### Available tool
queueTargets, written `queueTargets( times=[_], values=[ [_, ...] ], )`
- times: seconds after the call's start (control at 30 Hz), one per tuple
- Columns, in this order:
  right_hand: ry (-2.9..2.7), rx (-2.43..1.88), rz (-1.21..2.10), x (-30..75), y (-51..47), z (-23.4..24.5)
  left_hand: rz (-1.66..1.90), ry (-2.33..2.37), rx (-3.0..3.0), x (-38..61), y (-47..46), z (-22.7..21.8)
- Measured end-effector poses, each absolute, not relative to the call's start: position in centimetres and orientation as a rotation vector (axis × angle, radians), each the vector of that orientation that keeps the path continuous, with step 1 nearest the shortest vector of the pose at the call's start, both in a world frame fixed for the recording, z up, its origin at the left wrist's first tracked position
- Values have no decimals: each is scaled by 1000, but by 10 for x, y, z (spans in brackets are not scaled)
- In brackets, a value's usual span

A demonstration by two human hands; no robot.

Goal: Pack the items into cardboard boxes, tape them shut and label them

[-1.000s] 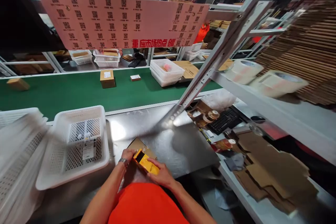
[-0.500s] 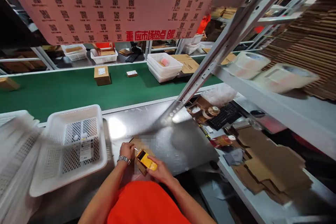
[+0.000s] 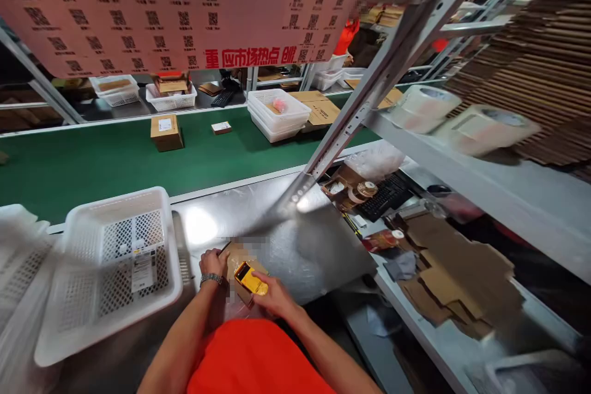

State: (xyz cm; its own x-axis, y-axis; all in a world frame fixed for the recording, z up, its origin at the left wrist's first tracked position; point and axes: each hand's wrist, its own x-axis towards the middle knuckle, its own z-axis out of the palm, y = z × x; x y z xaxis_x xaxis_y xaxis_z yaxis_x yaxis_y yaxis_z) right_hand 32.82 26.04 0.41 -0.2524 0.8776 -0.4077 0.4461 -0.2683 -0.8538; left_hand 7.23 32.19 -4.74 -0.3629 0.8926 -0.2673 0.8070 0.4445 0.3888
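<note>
My right hand is closed on a small yellow box with a dark window, held over a flat brown cardboard piece on the steel worktable. My left hand, with a metal watch at the wrist, rests curled on the left edge of that cardboard. Both hands sit close to my orange shirt at the table's near edge.
A white mesh basket with a label inside stands left of my hands, more baskets beside it. A green conveyor carries a brown parcel and stacked white trays. Tape rolls, a keyboard and flattened cartons fill the right.
The view has drifted right and down, so everything shifts left in frame. My hands stay on the yellow box and the cardboard, with the box drawn slightly nearer to me.
</note>
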Motion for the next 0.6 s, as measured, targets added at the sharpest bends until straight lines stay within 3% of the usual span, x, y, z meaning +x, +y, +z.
queueTargets(
  times=[0.43, 0.6],
  values=[
    [-1687, -1819, 1329, 403, 187, 0, 306, 2286, 1597, 87, 316, -46],
    [-1725, -1761, 1332, 401, 189, -13, 30, 1482, 2232, 114, 257, -70]
  ],
)
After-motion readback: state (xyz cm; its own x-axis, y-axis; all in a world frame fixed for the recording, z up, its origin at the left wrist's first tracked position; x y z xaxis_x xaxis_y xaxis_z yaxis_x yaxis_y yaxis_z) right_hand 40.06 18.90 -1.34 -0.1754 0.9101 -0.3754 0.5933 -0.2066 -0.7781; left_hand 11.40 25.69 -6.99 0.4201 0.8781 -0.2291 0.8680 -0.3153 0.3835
